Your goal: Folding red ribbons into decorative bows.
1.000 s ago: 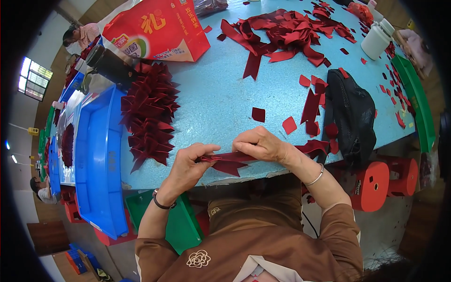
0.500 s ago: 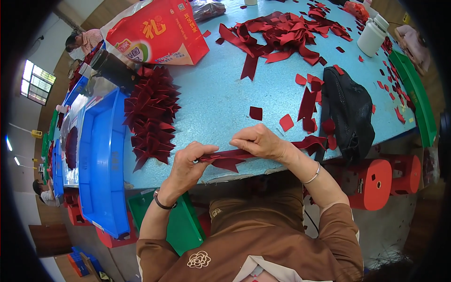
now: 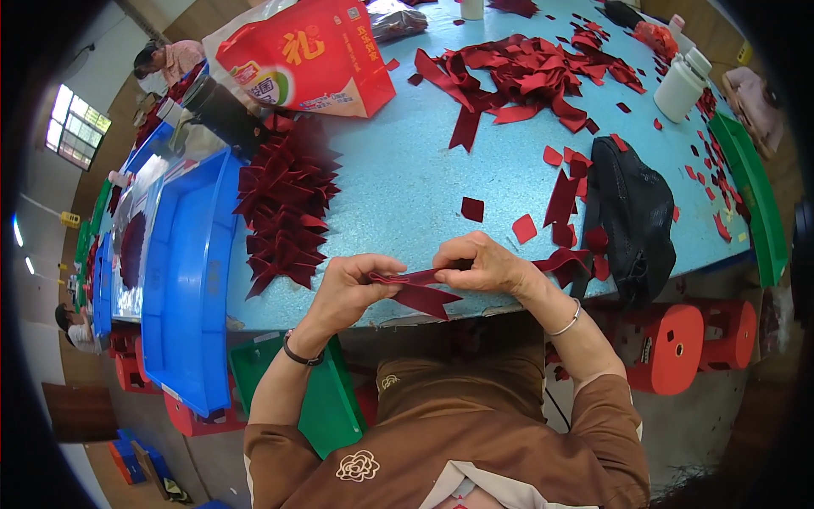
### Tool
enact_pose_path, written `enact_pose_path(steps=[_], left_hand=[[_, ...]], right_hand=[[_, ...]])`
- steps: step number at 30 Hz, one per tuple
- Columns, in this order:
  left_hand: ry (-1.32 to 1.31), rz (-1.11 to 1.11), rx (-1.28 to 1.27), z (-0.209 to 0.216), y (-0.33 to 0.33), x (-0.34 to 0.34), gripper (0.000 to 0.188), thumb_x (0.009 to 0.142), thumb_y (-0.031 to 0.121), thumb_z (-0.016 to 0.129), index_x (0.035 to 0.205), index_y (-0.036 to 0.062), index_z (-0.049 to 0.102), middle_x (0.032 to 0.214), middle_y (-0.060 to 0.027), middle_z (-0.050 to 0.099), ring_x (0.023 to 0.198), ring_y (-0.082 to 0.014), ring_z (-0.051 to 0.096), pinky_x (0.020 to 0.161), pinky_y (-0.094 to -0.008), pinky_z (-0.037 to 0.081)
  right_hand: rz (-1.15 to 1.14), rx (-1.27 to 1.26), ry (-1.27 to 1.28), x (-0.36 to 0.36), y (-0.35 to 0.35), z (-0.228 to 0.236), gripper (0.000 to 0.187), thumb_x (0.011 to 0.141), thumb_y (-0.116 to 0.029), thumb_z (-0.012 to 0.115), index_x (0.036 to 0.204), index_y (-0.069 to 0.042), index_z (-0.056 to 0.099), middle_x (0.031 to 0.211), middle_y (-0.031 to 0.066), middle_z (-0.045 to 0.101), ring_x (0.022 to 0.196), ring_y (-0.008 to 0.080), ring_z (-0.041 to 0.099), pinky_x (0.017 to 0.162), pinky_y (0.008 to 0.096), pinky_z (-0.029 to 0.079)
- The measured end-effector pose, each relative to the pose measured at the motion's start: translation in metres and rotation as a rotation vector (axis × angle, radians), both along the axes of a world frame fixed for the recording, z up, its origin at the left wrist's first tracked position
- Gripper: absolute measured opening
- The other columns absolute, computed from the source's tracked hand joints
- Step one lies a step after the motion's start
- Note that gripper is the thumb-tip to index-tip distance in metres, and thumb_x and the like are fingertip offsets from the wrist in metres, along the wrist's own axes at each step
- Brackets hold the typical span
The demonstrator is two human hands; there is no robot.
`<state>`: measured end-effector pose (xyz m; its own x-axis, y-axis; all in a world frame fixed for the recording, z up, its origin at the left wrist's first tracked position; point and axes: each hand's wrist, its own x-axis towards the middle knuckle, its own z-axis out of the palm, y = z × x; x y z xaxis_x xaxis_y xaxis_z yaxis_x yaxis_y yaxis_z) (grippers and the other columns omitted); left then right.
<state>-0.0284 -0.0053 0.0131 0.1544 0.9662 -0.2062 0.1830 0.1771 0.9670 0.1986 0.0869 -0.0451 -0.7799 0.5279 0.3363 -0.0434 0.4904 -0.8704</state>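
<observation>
Over the table's near edge, a dark red velvet ribbon (image 3: pixel 424 299) is stretched between my two hands. My left hand (image 3: pixel 354 287) pinches its looped, folded end, and a cut tail hangs below the fingers. Thumb and fingers of my right hand (image 3: pixel 482 267) close on the ribbon a short way to the right. Beyond that hand, more ribbon runs toward a black mesh bag (image 3: pixel 632 220). To the left, a thick stack of dark red ribbon bows (image 3: pixel 288 204) lies on the blue table (image 3: pixel 398 178). A tangled heap of red ribbon (image 3: pixel 530 76) lies farther back.
A blue plastic tray (image 3: pixel 188 280) overhangs the left edge. Behind the bows stand a black tumbler (image 3: pixel 222 110) and a red gift bag (image 3: pixel 309 64). Right are a white bottle (image 3: pixel 681 86), red scraps (image 3: pixel 524 228) and a green tray (image 3: pixel 750 199). Red stools (image 3: pixel 670 348) stand below; other people sit farther off.
My left hand has turned, so the folded loop shows more clearly and the tail hangs lower right. My right hand has shifted slightly right and down. The whole view has moved a little.
</observation>
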Motion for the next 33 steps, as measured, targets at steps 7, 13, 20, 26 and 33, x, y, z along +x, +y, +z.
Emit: enact_pose_path(steps=[7, 13, 20, 26, 33], left_hand=[[-0.067, -0.065, -0.049, 0.01, -0.023, -0.013, 0.018, 0.079, -0.008, 0.064, 0.095, -0.002, 0.069, 0.083, -0.005, 0.068, 0.077, -0.0084, 0.062, 0.069, -0.0203, 0.05], [-0.075, -0.139, -0.011, 0.021, -0.046, -0.024, 0.018, 0.078, -0.009, 0.065, 0.093, -0.0003, 0.071, 0.084, -0.0057, 0.069, 0.078, -0.0084, 0.062, 0.071, -0.0217, 0.05], [0.025, -0.242, 0.045, 0.023, -0.073, -0.017, 0.032, 0.077, -0.006, 0.066, 0.108, 0.0005, 0.064, 0.084, -0.0067, 0.069, 0.079, -0.0091, 0.062, 0.07, -0.0247, 0.05], [0.092, -0.215, 0.067, 0.013, -0.087, -0.021, 0.032, 0.075, -0.006, 0.067, 0.107, -0.001, 0.062, 0.083, -0.0075, 0.068, 0.078, -0.0093, 0.062, 0.071, -0.024, 0.05], [0.093, -0.199, 0.046, 0.004, -0.099, -0.026, 0.029, 0.076, -0.007, 0.067, 0.104, -0.0014, 0.064, 0.084, -0.0058, 0.068, 0.079, -0.0081, 0.062, 0.071, -0.0229, 0.05]], right_hand=[[-0.028, -0.152, 0.006, -0.007, -0.029, 0.015, 0.013, 0.075, -0.011, 0.068, 0.082, 0.0, 0.068, 0.068, 0.005, 0.064, 0.06, 0.0111, 0.056, 0.054, 0.0268, 0.042], [-0.043, -0.237, -0.11, -0.013, -0.056, 0.033, 0.01, 0.078, -0.009, 0.07, 0.082, 0.0, 0.069, 0.071, 0.0033, 0.066, 0.064, 0.0073, 0.057, 0.056, 0.0239, 0.043], [0.037, -0.307, -0.087, -0.017, -0.078, 0.028, 0.016, 0.079, -0.014, 0.073, 0.089, -0.001, 0.072, 0.077, 0.0053, 0.07, 0.07, 0.0079, 0.062, 0.063, 0.0224, 0.048], [0.0, -0.298, -0.129, -0.026, -0.098, 0.039, 0.014, 0.079, -0.009, 0.069, 0.09, -0.001, 0.072, 0.076, 0.0061, 0.07, 0.069, 0.0085, 0.062, 0.062, 0.0224, 0.048], [-0.094, -0.05, -0.269, -0.039, -0.119, 0.05, 0.016, 0.076, -0.01, 0.067, 0.088, 0.0, 0.07, 0.07, 0.0063, 0.067, 0.062, 0.008, 0.057, 0.058, 0.0249, 0.046]])
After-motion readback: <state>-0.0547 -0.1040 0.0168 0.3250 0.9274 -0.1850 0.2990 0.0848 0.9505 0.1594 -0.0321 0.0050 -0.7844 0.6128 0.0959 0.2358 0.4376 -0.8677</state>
